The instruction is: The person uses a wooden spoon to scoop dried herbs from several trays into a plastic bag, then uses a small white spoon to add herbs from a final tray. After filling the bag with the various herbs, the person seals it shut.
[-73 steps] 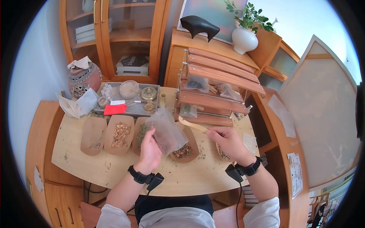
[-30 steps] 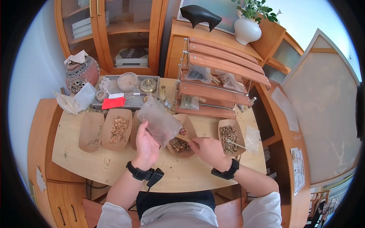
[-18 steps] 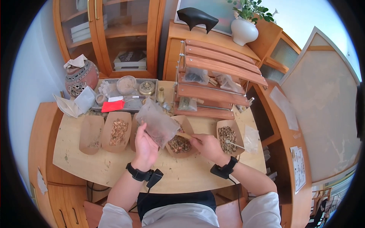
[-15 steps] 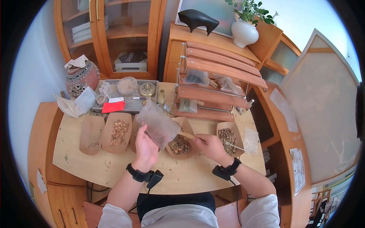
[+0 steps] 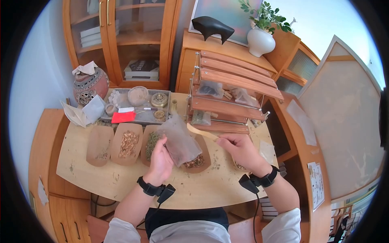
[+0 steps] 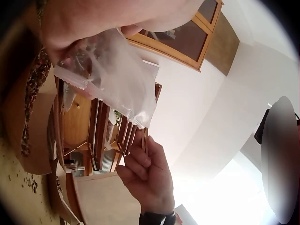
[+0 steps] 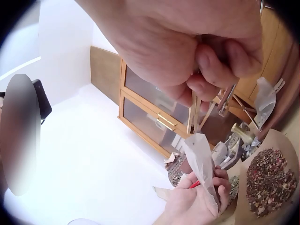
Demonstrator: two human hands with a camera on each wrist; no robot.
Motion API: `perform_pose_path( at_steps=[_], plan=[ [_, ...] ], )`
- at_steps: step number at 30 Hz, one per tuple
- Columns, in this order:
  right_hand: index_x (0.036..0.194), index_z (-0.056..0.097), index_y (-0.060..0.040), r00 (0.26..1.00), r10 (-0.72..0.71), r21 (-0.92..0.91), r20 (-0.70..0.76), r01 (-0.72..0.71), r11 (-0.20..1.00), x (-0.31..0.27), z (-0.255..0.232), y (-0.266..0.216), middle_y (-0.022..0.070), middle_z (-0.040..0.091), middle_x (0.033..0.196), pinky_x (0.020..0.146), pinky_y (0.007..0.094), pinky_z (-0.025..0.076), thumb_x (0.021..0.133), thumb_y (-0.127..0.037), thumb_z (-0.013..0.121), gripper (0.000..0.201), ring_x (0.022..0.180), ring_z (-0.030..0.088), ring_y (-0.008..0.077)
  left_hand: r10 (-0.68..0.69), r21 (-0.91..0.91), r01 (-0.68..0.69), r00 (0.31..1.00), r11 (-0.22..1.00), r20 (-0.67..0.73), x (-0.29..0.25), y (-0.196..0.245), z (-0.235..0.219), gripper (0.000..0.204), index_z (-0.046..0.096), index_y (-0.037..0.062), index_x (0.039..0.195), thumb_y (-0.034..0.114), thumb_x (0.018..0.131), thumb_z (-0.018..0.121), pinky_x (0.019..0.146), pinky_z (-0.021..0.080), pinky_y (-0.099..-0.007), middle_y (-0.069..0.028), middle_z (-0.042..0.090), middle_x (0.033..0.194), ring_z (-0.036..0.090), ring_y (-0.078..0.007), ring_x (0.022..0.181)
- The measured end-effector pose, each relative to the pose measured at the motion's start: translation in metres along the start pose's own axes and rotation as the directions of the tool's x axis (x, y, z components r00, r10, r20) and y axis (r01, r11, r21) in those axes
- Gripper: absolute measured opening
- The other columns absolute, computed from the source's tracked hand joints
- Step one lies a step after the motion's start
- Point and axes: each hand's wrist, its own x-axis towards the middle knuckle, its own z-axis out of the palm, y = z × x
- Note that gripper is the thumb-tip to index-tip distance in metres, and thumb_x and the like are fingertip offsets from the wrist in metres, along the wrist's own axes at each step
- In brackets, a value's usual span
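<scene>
My left hand [image 5: 161,164] holds a translucent bag [image 5: 178,141] above the table, thumb against its side; some dark reddish bits show in its bottom in the left wrist view. My right hand [image 5: 245,153] pinches a pale wooden scoop [image 5: 200,132] by its handle. The scoop's curved tip reaches left, close to the upper part of the bag. Beneath the bag stands a paper tray [image 5: 206,150], partly covered by it; the right wrist view shows its dried petals and herbs [image 7: 269,183]. Another paper tray on the right is mostly hidden under my right hand.
Paper trays with a few crumbs [image 5: 99,139], orange-brown chips [image 5: 129,143] and green herbs [image 5: 151,143] stand to the left. Behind them lies a grey tray [image 5: 142,118] of incense tools. A slatted wooden rack [image 5: 227,106] holding small bags rises at the back right.
My right hand has risen away from the petal tray and moved right, lifting the scoop toward the bag's top. The bag has shifted slightly right, and the head view has tilted a little.
</scene>
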Motion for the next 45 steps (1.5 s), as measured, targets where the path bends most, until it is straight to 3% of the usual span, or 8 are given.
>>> perform_pose_path(
  at_steps=[4,10,16,22,31,34,37,45],
  plan=[
    [0.11,0.068,0.007,0.998,0.043,-0.095,0.045,-0.039,0.995,-0.002,0.009,-0.015,0.0005,0.067,0.085,0.07,0.0232,0.047,0.096,-0.022,0.064,0.032,0.076,0.053,0.0051,-0.029,0.035,0.028,0.999,0.999,0.039,0.0,-0.001,0.001,0.054,0.036,0.007,0.145,0.037,0.1,0.041,0.109,0.039,-0.042,-0.007,0.05,0.141,0.048,-0.0222,0.131],
    [0.11,0.069,0.0017,0.998,-0.047,-0.287,-0.047,0.032,0.957,-0.013,0.007,-0.02,0.0114,0.062,0.07,0.062,0.028,0.047,0.093,-0.029,0.065,0.035,0.064,0.056,0.0106,-0.037,0.035,0.035,0.999,0.999,0.037,-0.001,-0.001,0.0,0.054,0.036,0.0091,0.145,0.038,0.1,0.041,0.106,0.041,-0.0427,-0.0062,0.05,0.141,0.05,-0.0219,0.129],
    [0.108,0.07,0.0,0.998,-0.011,-0.197,-0.069,-0.002,0.98,-0.013,-0.009,0.001,0.0139,0.067,0.072,0.063,0.0316,0.049,0.093,-0.03,0.064,0.034,0.063,0.063,0.0211,0.072,-0.074,-0.079,0.993,0.994,-0.09,-0.003,0.002,0.004,0.052,0.038,0.0079,0.143,0.036,0.099,0.044,0.108,0.038,-0.042,-0.0071,0.051,0.14,0.05,-0.0232,0.128],
    [0.105,0.071,-0.0039,0.995,0.081,-0.496,0.052,-0.045,0.867,0.016,0.013,0.042,0.0184,0.07,0.085,0.072,0.0411,0.053,0.093,-0.026,0.059,0.028,0.079,0.068,0.035,0.135,-0.139,-0.153,0.983,0.978,-0.125,0.0,0.004,0.0,0.047,0.044,0.0072,0.137,0.034,0.099,0.045,0.108,0.037,-0.041,-0.0081,0.056,0.134,0.052,-0.0242,0.125],
    [0.103,0.073,-0.0098,0.987,-0.058,-0.593,0.15,0.137,0.793,0.027,0.023,0.046,0.0171,0.07,0.086,0.075,0.0443,0.054,0.092,-0.029,0.057,0.027,0.081,0.067,0.0378,0.139,-0.139,-0.155,0.983,0.978,-0.121,-0.001,0.005,0.002,0.045,0.045,0.0076,0.137,0.033,0.099,0.044,0.108,0.037,-0.0407,-0.0071,0.056,0.134,0.052,-0.0229,0.125],
    [0.099,0.074,-0.0091,0.995,0.091,-0.535,0.042,-0.054,0.843,0.021,0.011,0.041,0.0171,0.07,0.086,0.076,0.0439,0.054,0.092,-0.028,0.057,0.027,0.083,0.067,0.0369,0.145,-0.125,-0.159,0.983,0.979,-0.115,0.0,0.005,-0.001,0.048,0.043,0.0078,0.139,0.034,0.099,0.045,0.108,0.037,-0.0419,-0.0073,0.054,0.137,0.05,-0.0233,0.128],
    [0.098,0.074,-0.0072,0.994,0.11,-0.608,0.017,-0.077,0.79,0.02,0.006,0.046,0.0187,0.07,0.085,0.076,0.0426,0.053,0.091,-0.029,0.057,0.028,0.082,0.067,0.0369,0.148,-0.117,-0.161,0.982,0.98,-0.118,0.001,0.003,-0.003,0.05,0.041,0.0076,0.14,0.035,0.099,0.045,0.108,0.038,-0.0425,-0.0078,0.053,0.138,0.05,-0.0238,0.129],
    [0.101,0.072,-0.0054,0.966,0.197,-0.407,0.169,-0.114,0.906,0.022,0.028,0.048,0.0213,0.068,0.085,0.074,0.0423,0.053,0.092,-0.031,0.058,0.031,0.079,0.066,0.039,0.132,-0.136,-0.149,0.983,0.979,-0.125,0.002,0.004,0.0,0.046,0.045,0.0062,0.136,0.034,0.099,0.043,0.108,0.038,-0.0407,-0.0081,0.057,0.134,0.052,-0.0235,0.126]
  ],
)
